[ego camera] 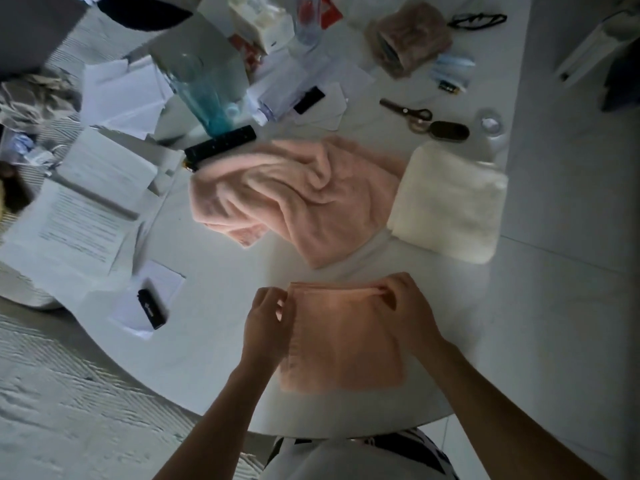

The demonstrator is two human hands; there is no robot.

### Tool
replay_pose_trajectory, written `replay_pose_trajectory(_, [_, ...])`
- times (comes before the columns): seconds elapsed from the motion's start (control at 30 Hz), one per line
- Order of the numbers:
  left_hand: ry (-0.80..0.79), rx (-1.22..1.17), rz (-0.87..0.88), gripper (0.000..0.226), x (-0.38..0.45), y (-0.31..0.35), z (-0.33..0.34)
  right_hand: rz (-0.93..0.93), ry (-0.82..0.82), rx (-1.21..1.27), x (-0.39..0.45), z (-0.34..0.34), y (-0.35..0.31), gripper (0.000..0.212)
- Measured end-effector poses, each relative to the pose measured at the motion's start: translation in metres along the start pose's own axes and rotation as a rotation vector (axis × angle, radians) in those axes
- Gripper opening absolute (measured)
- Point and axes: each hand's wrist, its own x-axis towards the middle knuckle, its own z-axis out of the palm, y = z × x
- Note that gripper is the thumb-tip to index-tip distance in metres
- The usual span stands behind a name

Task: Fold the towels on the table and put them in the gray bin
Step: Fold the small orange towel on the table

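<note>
The peach towel (pixel 343 337), pinched at its far corners by my left hand (pixel 268 318) and right hand (pixel 408 310), could skew if I pull unevenly toward six o'clock.

Showing dim overall, with a grey cast dulling the white bench (pixel 214 306). Glowing warmest on the peach towel (pixel 343 337) at the near edge, light falling off in every direction away from it. Darkening heavily toward the corners far beyond that towel. Bending straight lines outward around it, wide-angle style. Smearing with motion blur the papers (pixel 86 216) to its left and the clear bottle (pixel 204 91) beyond. Casting only soft, faint shadows beside it.
</note>
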Motion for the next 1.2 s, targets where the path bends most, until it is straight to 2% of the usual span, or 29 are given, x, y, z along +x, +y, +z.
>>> replay_pose_trajectory(0.1, [-0.011, 0.006, 0.01, 0.017, 0.013, 0.003, -0.003, 0.058, 0.044, -0.01, 0.007, -0.002, -0.002, 0.014])
replay_pose_trajectory(0.17, [0.015, -0.015, -0.013, 0.001, 0.017, 0.006, -0.005, 0.09, 0.07, 0.011, 0.005, 0.003, -0.006, 0.015])
replay_pose_trajectory(0.23, [0.047, -0.016, -0.005, 0.008, 0.018, 0.009, -0.008, 0.138, 0.098, 0.047, 0.001, 0.009, -0.01, 0.025])
replay_pose_trajectory(0.4, [-0.175, 0.036, -0.063, 0.019, 0.011, 0.009, -0.013, 0.173, 0.172, 0.056, -0.012, 0.012, -0.014, 0.04])
replay_pose_trajectory(0.57, [-0.273, 0.084, -0.176, 0.023, 0.005, 0.009, -0.022, 0.206, 0.085, 0.08, -0.03, 0.013, -0.009, 0.056])
replay_pose_trajectory(0.63, [-0.318, 0.103, -0.169, 0.018, 0.007, 0.008, -0.023, 0.228, 0.062, 0.081, -0.034, 0.012, -0.009, 0.06])
replay_pose_trajectory(0.77, [-0.302, -0.031, -0.165, 0.017, 0.009, 0.01, -0.024, 0.056, 0.118, -0.205, -0.031, 0.016, -0.024, 0.062])
replay_pose_trajectory(0.9, [-0.167, -0.136, -0.285, 0.016, 0.005, 0.006, -0.023, -0.349, 0.286, -0.309, -0.016, 0.035, -0.067, 0.037])
replay_pose_trajectory(0.97, [-0.166, -0.147, -0.289, 0.015, -0.003, 0.003, -0.021, -0.424, 0.169, -0.304, -0.005, 0.047, -0.09, 0.028])
replay_pose_trajectory(1.07, [-0.159, -0.218, -0.273, 0.013, -0.019, 0.0, -0.027, -0.388, -0.036, -0.378, 0.009, 0.068, -0.109, 0.025])
replay_pose_trajectory(1.2, [-0.25, -0.151, -0.267, 0.017, -0.049, -0.016, -0.04, -0.376, -0.126, -0.459, 0.015, 0.084, -0.118, 0.027])
